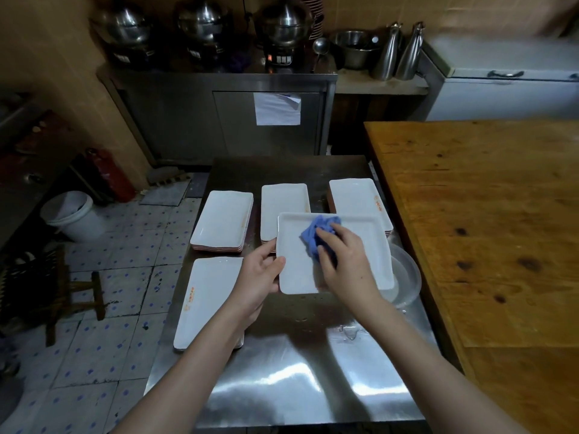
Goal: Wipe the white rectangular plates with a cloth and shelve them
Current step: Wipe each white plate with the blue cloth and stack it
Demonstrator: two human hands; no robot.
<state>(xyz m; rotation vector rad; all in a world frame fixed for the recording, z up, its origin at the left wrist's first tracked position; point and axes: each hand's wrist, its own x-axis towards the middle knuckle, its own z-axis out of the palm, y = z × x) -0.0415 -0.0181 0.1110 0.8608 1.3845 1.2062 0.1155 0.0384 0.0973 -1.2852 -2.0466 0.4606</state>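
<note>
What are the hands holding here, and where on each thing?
The left hand grips the white plate by its left edge. The right hand holds the bunched blue cloth from above, on the plate.

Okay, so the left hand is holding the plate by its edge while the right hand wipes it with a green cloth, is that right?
Not quite. The cloth is blue, not green, as the head view shows. The rest holds: the left hand holds the plate by its edge while the right hand wipes it with the cloth.
</note>
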